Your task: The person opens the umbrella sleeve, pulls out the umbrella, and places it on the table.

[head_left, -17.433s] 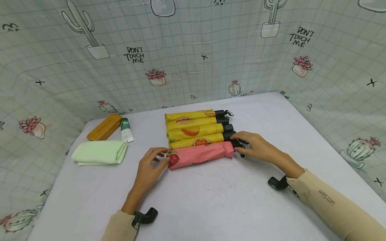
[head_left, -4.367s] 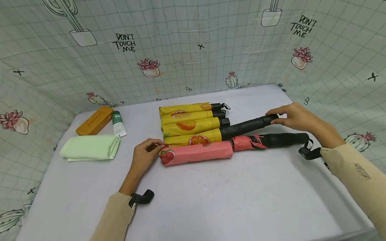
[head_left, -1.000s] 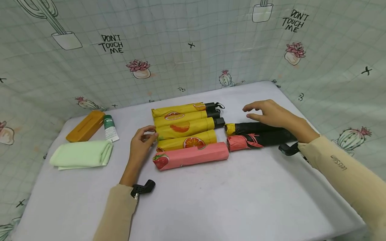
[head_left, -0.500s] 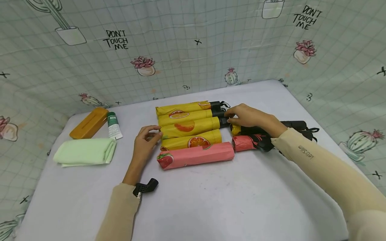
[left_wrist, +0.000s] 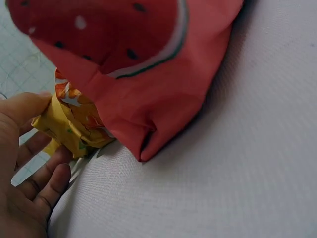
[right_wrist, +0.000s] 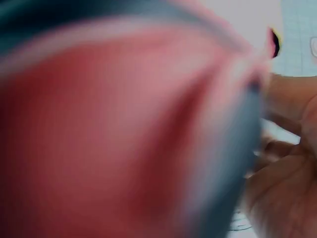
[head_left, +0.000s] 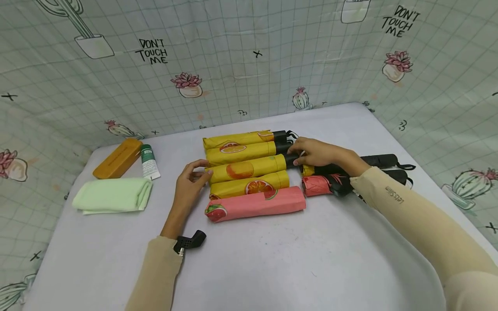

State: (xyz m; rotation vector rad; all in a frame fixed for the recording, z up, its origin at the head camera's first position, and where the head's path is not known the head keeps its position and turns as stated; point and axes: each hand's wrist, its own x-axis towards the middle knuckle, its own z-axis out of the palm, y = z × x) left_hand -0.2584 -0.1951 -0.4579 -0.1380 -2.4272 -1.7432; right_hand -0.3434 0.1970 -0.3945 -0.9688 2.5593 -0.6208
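Far to the left of my left hand (head_left: 189,181) lie a folded green cloth (head_left: 113,195), an orange case (head_left: 118,158) and a small tube (head_left: 148,162), well apart from the work. My left hand rests at the left end of the row of sleeves, its fingers loosely curled; in the wrist view the fingertips (left_wrist: 37,106) touch the crumpled yellow end (left_wrist: 74,131), but I cannot tell for sure whether they pinch it or only steady it.

Just right of that hand lie four yellow sleeves side by side, and nearest me the pink sleeve (head_left: 256,204), empty and flat. The one I am working is the third yellow sleeve (head_left: 249,167) from the back, with its umbrella inside.

My right hand (head_left: 316,152) sits at that sleeve's right end, fingers curled round its black handle (head_left: 291,160). Beside and under that wrist lie the two umbrellas already out: the black and yellow umbrella (head_left: 350,166) and the black and pink umbrella (head_left: 330,184). The right wrist view is a blur and tells me nothing.

To do this well, I judge the left hand should pin the closed end of the sleeve firmly to the surface, so the fabric does not travel. The right hand should draw the handle straight along the sleeve's line, low and level, to the right. I would keep the wrist clear of the two loose umbrellas, since a sideways pull could knock them or drag the neighbouring sleeves.
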